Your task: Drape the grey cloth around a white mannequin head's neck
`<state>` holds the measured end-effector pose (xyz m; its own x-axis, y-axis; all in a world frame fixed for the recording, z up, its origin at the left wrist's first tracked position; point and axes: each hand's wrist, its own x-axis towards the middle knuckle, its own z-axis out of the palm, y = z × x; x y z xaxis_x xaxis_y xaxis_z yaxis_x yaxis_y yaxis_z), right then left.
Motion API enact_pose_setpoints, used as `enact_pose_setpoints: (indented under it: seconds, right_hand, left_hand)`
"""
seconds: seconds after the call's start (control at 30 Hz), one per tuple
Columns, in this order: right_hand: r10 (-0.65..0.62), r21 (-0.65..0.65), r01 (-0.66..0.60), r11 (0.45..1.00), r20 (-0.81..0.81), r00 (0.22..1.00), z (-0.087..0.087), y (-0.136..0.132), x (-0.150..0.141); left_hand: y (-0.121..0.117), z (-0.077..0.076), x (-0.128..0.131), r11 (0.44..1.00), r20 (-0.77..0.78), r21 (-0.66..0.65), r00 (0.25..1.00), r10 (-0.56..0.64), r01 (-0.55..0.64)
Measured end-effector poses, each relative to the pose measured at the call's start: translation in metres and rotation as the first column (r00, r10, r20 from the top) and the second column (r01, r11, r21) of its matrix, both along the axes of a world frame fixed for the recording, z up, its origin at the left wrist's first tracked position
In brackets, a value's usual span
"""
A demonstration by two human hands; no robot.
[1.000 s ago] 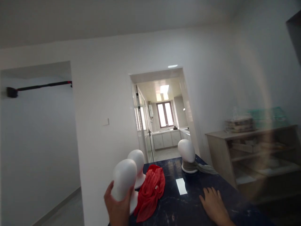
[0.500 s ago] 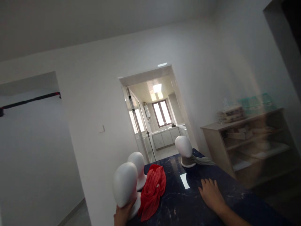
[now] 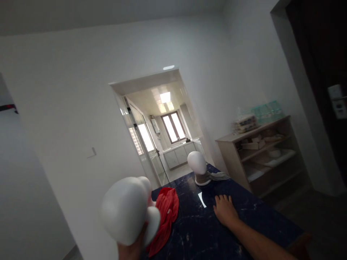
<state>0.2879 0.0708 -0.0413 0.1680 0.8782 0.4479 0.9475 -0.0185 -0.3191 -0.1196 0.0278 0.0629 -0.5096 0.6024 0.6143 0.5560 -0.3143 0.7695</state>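
White mannequin head tilts at seven o'clock, gripped by left hand; loosening could drop it; right hand, five o'clock, lies open.

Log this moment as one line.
left hand: holding near head, tilted | right hand: on table | red cloth: on table | far head: upright, grey cloth around neck

The near white head and the far white head look smooth and mostly dull, like foam or plastic. The red cloth looks soft, thin and full of wrinkles, and the grey cloth is crinkly too. The bench is smooth and shiny like polished stone, and the shelf looks like dull wood.
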Motion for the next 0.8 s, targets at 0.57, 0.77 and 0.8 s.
enact_pose_setpoints:
  seconds: [0.57,0.77,0.8]
  right_hand:
    - [-0.034,-0.012,0.033,0.999,-0.01,0.999,0.002,-0.001,0.004]
    - [-0.019,-0.006,0.019,1.0,-0.014,1.0,0.002,-0.002,0.005]
    - [-0.02,-0.002,0.02,1.0,-0.015,1.0,0.002,-0.002,0.005]
  left_hand:
    - [0.051,-0.093,0.186,0.944,-0.127,-0.212,0.951,-0.283,0.253]
    - [0.048,-0.097,0.18,0.894,-0.05,-0.193,0.906,-0.42,0.404]
    - [0.049,-0.1,0.174,0.88,-0.074,-0.229,0.894,-0.443,0.417]
